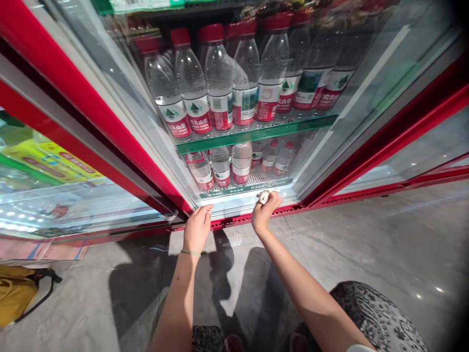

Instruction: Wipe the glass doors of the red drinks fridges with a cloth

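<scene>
A: White wad [264,197]—where?
B: In the right hand [266,208], closed round it, just over the white sill [234,202] of the drinks cabinet [384,143]. Bunched end points up-left; long axis too small to tell.
A: Left hand [199,222]?
B: At the sill's left corner, fingers loosely bent; can't tell if it's gripping the edge.
A: Room?
B: Bare sill between hands, red posts either side, glass shelf [256,133] above.
A: Contents?
B: Red-capped bottles [196,107] upright on that shelf—smaller-looking lower bottles [241,164] below.
</scene>
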A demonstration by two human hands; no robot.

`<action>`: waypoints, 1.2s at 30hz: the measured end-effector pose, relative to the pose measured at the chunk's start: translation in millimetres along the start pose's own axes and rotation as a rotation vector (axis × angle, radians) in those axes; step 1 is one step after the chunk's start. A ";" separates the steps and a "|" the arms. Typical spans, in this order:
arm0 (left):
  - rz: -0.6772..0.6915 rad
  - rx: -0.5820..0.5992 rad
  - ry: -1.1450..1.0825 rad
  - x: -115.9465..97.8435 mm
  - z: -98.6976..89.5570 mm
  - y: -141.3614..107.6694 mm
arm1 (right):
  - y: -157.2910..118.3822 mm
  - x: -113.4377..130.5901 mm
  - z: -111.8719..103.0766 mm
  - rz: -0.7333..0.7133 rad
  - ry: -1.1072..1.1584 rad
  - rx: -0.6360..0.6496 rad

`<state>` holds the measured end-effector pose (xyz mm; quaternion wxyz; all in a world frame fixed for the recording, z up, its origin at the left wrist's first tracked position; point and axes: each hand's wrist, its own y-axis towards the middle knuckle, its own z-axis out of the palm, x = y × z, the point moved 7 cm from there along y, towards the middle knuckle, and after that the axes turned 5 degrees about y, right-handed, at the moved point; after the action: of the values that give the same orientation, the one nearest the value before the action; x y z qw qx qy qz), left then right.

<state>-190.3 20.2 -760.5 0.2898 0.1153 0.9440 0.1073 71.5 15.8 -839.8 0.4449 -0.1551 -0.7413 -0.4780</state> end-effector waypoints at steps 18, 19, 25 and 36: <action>-0.155 -0.163 0.082 68.0 -71.3 -33.0 | -77.0 164.6 111.0 -0.939 0.093 0.658; -0.152 -0.148 0.088 67.9 -69.7 -32.8 | -94.8 147.9 107.1 -0.965 0.084 0.694; -0.224 -0.150 0.139 74.7 -77.1 -30.1 | -122.3 114.4 92.7 -0.982 0.073 0.728; -0.218 -0.226 0.043 72.9 -82.3 -22.9 | -36.6 210.8 100.8 -0.942 0.119 0.483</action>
<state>-299.6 7.7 -738.1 0.2906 -0.0236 0.9389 0.1831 -121.2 41.8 -705.2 0.2463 0.3287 -0.7931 -0.4497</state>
